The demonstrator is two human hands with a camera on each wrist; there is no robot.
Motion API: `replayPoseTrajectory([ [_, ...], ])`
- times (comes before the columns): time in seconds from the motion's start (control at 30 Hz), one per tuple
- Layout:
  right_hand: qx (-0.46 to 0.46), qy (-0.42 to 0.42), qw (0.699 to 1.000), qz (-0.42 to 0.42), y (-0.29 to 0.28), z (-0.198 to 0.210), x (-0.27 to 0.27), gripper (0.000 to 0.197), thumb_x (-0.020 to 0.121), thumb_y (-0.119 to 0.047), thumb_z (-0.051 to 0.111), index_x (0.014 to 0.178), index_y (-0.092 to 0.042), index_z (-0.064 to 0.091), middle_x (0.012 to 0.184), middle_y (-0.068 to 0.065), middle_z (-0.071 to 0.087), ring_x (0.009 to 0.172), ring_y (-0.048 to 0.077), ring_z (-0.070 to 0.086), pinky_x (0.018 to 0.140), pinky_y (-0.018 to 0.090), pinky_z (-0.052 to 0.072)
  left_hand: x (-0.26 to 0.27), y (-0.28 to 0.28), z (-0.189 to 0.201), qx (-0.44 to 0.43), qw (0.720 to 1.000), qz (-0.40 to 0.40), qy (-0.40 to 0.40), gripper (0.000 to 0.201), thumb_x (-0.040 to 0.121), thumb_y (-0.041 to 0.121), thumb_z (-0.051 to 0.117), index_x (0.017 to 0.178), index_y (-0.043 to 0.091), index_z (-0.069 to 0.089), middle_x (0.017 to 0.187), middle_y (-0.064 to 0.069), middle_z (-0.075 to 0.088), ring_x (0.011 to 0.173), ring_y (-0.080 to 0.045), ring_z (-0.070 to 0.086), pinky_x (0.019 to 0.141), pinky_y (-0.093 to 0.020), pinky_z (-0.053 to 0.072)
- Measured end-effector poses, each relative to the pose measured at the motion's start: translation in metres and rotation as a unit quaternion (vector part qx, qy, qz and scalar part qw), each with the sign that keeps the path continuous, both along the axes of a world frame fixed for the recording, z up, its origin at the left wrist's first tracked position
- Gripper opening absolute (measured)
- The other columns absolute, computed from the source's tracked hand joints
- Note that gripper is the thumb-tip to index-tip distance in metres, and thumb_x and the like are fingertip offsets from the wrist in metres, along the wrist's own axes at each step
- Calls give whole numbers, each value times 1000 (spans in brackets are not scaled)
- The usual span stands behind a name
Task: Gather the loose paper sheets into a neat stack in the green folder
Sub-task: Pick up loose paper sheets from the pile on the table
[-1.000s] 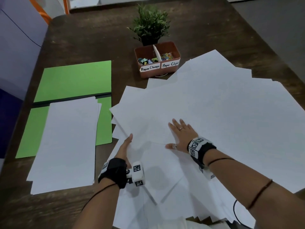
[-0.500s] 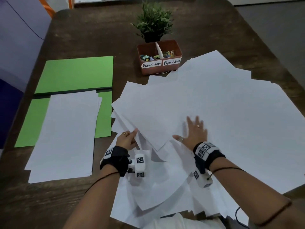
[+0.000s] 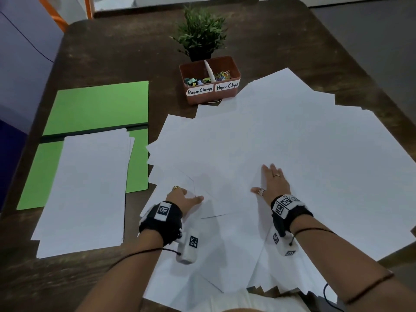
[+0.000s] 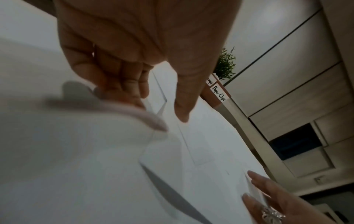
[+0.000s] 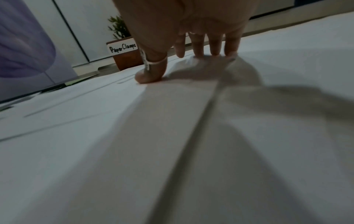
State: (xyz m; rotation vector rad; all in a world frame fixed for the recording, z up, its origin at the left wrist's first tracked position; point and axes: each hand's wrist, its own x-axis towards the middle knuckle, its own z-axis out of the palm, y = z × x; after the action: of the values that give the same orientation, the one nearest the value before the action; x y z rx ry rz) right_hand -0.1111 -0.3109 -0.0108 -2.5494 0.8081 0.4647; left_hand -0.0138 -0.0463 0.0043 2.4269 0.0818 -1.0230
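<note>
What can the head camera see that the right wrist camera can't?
Only the head view shows the green folder lying open, the stack of sheets resting on it, the left hand, and the colourful clips inside the brown box. Only the right wrist view shows the right hand from underneath, its fingers and thumb tip touching the loose paper sheets, with a wall behind. Both show the right hand, the loose sheets, the box with its "Paper Clamps" label, and the little plant.
</note>
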Motion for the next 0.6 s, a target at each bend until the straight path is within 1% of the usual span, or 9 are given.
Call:
replayPoseTrajectory([
  [0.03,10,-16,1000,-12,0,1,0,89,84,-45,63,150,-20,9,158,6,4,145,26,3,117,39,15,-3,-3,-2,-4,999,16,-29,58,76,49,69,117,11,54,117,-9,59,109,-25,57,94,-30,42],
  [0.1,22,-40,998,-38,1,4,1,89,80,-40,69,148,-18,16,155,8,15,142,27,13,113,36,20,-8,-9,-5,-29,997,51,-47,28,79,45,68,82,19,58,93,-3,59,95,-23,58,88,-29,44],
  [0.13,24,-46,997,-55,1,8,2,92,77,-38,73,147,-17,19,151,10,21,139,28,18,110,35,24,-8,-12,-6,-40,996,62,-48,28,78,45,68,73,21,56,85,0,59,91,-22,59,84,-28,44],
  [0.23,63,-47,989,-122,1,17,6,99,66,-30,84,143,-13,24,141,13,34,130,29,31,104,35,32,-4,-16,-12,-42,996,61,-40,32,79,48,66,76,17,60,83,0,61,84,-21,59,76,-24,44],
  [0.33,165,-57,965,-198,-4,24,5,89,66,-23,84,137,-10,31,141,11,43,128,27,40,101,32,35,-1,-23,-13,-43,996,46,-56,36,83,47,63,67,16,53,80,-4,59,80,-22,55,73,-25,41],
  [0.43,216,-55,934,-278,-12,31,-1,79,74,-37,77,136,-10,37,134,13,46,108,29,54,93,34,44,0,-27,-17,-78,993,56,-73,32,84,38,65,80,6,62,96,-15,65,94,-30,59,82,-30,43],
  [0.5,286,-75,882,-367,-20,30,-7,74,77,-46,72,132,-7,43,116,16,56,82,27,59,82,39,53,2,-29,-16,-104,990,69,-74,29,85,29,65,88,-1,64,105,-21,64,102,-33,59,88,-33,45],
  [0.53,329,-81,850,-404,-23,29,-11,68,77,-47,71,127,-6,49,104,17,61,75,28,61,75,39,55,3,-29,-16,-115,987,83,-69,29,85,24,66,94,-4,64,109,-22,63,104,-33,59,91,-33,45],
  [0.6,392,-81,805,-437,-25,24,-19,52,79,-43,70,115,-7,56,89,18,65,71,28,63,62,33,52,5,-31,-13,-141,983,102,-60,34,85,14,66,111,-7,58,118,-19,61,109,-31,58,89,-24,44],
])
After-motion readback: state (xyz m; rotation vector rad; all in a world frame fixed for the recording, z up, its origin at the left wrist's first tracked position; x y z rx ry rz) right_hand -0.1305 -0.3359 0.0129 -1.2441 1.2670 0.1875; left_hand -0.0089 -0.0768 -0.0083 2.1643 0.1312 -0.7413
